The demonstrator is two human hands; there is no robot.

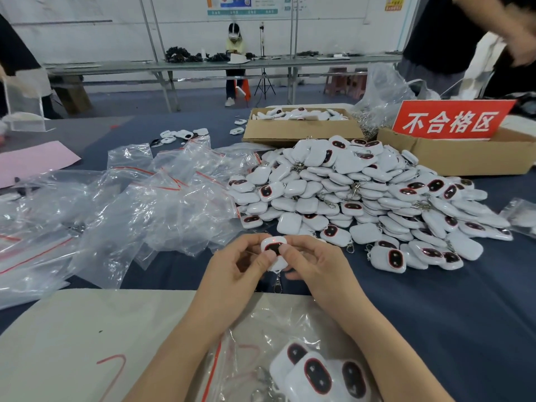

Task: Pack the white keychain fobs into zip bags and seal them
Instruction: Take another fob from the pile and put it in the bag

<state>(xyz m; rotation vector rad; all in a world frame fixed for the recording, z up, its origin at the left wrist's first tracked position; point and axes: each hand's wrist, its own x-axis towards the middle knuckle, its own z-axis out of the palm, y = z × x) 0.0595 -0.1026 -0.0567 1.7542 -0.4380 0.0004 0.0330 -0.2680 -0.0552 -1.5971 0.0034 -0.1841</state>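
Over the table's (435, 314) near edge, between the heap of loose fobs (362, 195) and the part-filled zip bag (261, 323), I hold one white fob (274, 249) face up. Both grips are narrow on it: my left grip (232, 268) pinches its left side and my right grip (316, 271) its right, with the clip (277, 284) dangling below. I seem to be checking it before bagging. Next, I judge, one grip must release, open the bag's red-striped mouth, slide this fob in beside the few inside, then press the zip shut.

white wall (87, 39), blue floor (203, 97), long workbench (174, 66) behind.
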